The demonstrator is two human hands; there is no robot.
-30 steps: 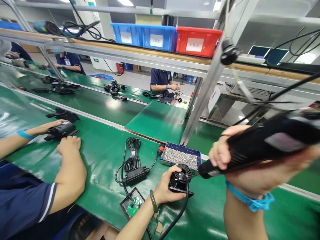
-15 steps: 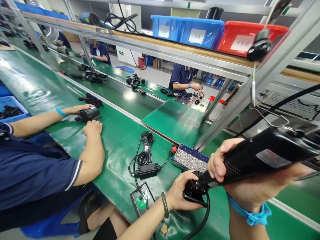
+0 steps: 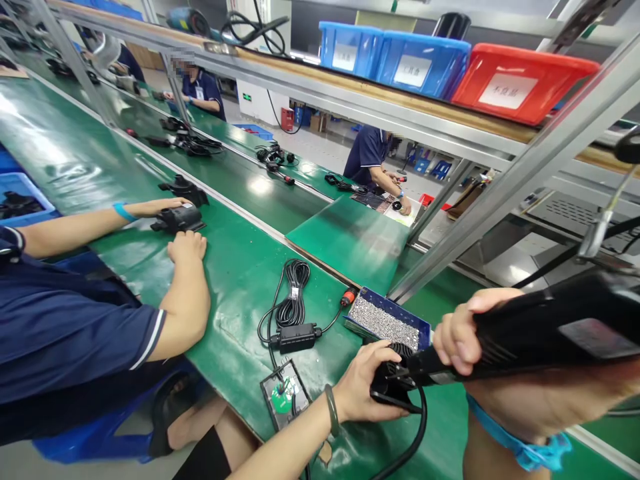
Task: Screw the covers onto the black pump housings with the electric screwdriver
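My right hand (image 3: 465,340) grips a black electric screwdriver (image 3: 540,327), held slanted with its tip pointing left and down. The tip meets a black housing (image 3: 393,390) with ribbed parts, though the exact contact point is too dark to make out. My left hand (image 3: 367,387) is wrapped around that housing, pressing it on the bench. A thick black cable (image 3: 417,440) runs out of it toward the lower edge. Just behind stands a blue tray of small metal screws (image 3: 385,323). Left of my hand lies an opened box with a green circuit board (image 3: 285,393).
A coiled black cable (image 3: 295,300) with an inline box (image 3: 297,338) and a red-ended connector (image 3: 349,297) lies on the green bench. At left, a co-worker's arms (image 3: 185,293) handle a black part. Metal posts (image 3: 465,220) and a shelf with blue and red bins (image 3: 523,83) stand ahead.
The screwdriver and my right hand have shifted right and slightly lower in view. My left hand keeps hold of the housing. Across the line, a co-worker's arms have moved.
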